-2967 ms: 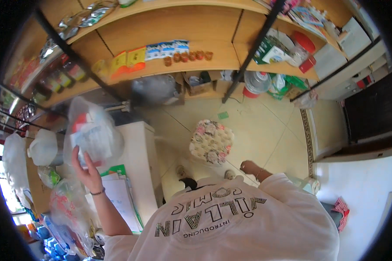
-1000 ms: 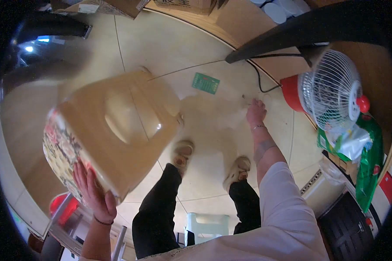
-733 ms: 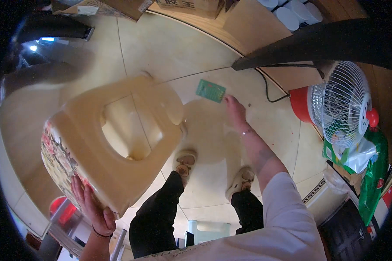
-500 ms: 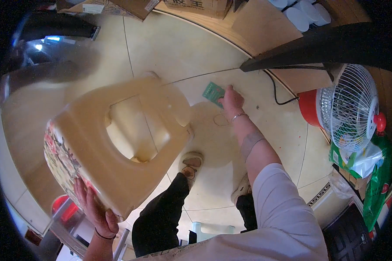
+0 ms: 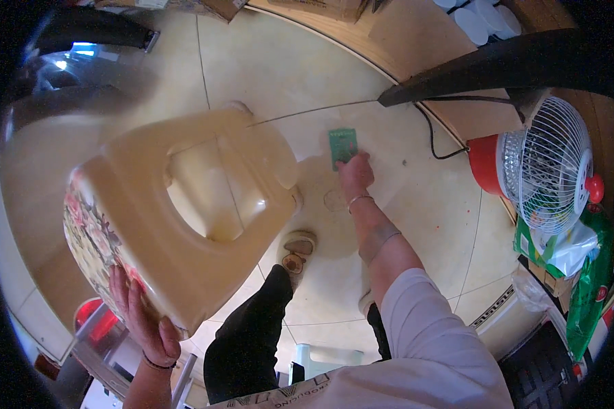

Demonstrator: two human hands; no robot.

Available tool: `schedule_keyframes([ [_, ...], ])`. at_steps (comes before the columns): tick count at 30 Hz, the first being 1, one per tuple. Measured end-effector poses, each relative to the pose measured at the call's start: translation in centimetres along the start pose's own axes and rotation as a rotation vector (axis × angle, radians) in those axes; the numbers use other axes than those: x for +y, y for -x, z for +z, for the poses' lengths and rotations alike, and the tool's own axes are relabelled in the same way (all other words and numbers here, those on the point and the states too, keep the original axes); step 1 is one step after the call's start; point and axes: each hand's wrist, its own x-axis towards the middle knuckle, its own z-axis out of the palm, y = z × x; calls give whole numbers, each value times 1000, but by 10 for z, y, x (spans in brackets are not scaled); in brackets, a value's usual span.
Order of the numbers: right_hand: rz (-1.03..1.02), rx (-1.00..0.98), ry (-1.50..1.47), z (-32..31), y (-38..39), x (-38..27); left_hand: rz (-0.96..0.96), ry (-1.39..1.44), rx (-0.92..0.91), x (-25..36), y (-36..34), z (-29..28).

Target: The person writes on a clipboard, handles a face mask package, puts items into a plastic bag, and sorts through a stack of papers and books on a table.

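A beige plastic stool (image 5: 184,273) with a flower-print seat is tipped on its side at my left, its seat facing left and the large opening in its side facing up. My left hand (image 5: 147,324) grips the seat end, with the fingers along the flowered surface and the thumb near the lower corner. Out in front, my right hand (image 5: 357,172) pinches the lower edge of a small flat green packet (image 5: 342,146) above the tiled floor. Part of the right fingers is hidden from view.
On the right, a white-caged fan with a red base (image 5: 484,163) stands by green plastic bags (image 5: 587,300). A dark post (image 5: 457,75) and a cable are at the far right. My shoe (image 5: 297,252) is beside the stool. Behind it is a pale blue stool (image 5: 327,354).
My right hand has moved slightly left and nearer to me, and the green packet has turned more upright. The stool has shifted only a little in the picture, still in my left hand.
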Motion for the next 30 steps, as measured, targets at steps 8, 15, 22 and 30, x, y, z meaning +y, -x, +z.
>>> schedule_keyframes([
  [8,-424,-194,-156,5,-15,46,33,23,-3,4,1,-2],
  [15,-382,-363,-563,-105,143,45,27,-8,-13,13,2,-36],
  [22,-224,-533,-459,-264,397,96,-24,-14,6,19,1,-86],
  [30,-104,-567,-302,-405,552,76,-66,24,128,-23,-102,-148],
])
